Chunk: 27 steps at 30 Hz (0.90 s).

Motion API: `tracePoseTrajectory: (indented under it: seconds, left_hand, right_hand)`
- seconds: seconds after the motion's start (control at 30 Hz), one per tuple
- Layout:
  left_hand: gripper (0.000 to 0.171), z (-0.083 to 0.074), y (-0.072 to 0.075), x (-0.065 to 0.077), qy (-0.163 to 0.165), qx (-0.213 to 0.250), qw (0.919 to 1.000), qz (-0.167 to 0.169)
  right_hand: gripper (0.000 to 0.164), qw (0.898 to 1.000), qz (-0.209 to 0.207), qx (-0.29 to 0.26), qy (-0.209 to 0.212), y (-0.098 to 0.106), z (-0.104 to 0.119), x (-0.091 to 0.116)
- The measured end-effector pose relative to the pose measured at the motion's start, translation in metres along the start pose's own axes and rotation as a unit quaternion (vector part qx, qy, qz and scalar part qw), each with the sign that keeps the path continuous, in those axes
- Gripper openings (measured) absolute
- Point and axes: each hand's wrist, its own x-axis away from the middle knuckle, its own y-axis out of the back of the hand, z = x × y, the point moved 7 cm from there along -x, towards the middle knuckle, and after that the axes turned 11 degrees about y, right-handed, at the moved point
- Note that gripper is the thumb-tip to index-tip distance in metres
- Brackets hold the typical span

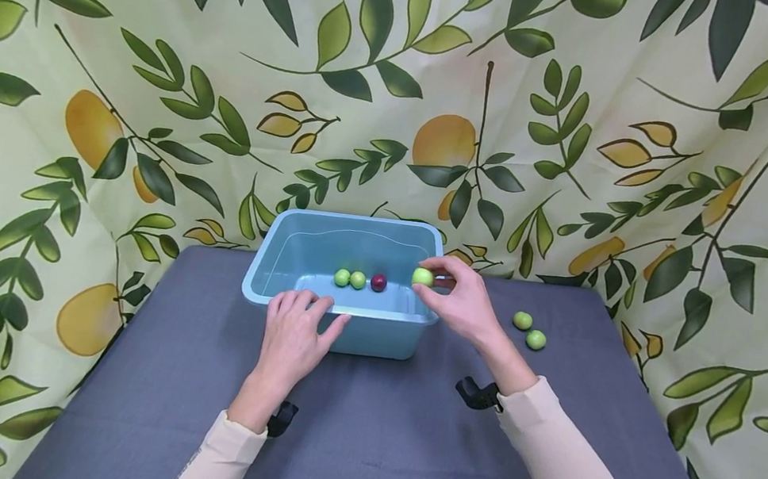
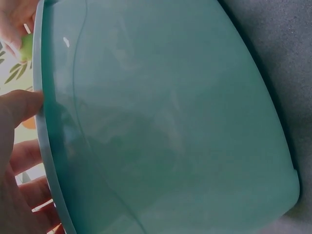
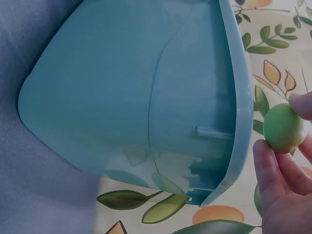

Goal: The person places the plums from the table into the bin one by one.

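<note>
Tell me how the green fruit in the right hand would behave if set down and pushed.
The green fruit would probably roll, being nearly round. Its smooth-looking skin may be slippery. It seems firm: no dent shows where the right hand pinches it.

the left hand (image 1: 295, 334) rests palm down while the right hand (image 1: 458, 295), farther forward, pinches.

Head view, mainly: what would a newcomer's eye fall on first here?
Probably the blue tub on the far side of the grey table, with two green balls and one dark red ball inside. Next, the pale green ball pinched by the right hand at the tub's right end, and the left hand on its near rim. The patterned cloth behind also stands out.
</note>
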Motion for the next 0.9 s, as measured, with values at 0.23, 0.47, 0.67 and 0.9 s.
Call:
tracePoseTrajectory:
  seconds: [0.23, 0.47, 0.67, 0.9]
  left_hand:
    - [0.033, 0.0, -0.001, 0.001, 0.0, -0.002, 1.0, -0.005]
    - [0.032, 0.0, 0.0, 0.001, -0.004, 0.001, 0.9999, -0.011]
    - [0.032, 0.0, 0.0, 0.001, -0.007, -0.003, 0.9999, -0.012]
    - [0.033, 0.0, 0.0, 0.0, -0.007, -0.001, 0.9999, -0.011]
  right_hand:
    - [0.033, 1.0, 0.002, 0.008, -0.005, -0.003, -0.002, 0.0]
    - [0.031, 1.0, 0.006, 0.016, -0.001, -0.003, -0.001, 0.001]
    - [0.027, 0.999, 0.005, 0.028, 0.015, 0.001, 0.004, 0.001]
    - [0.022, 0.996, 0.009, 0.073, 0.043, 0.009, 0.012, 0.002]
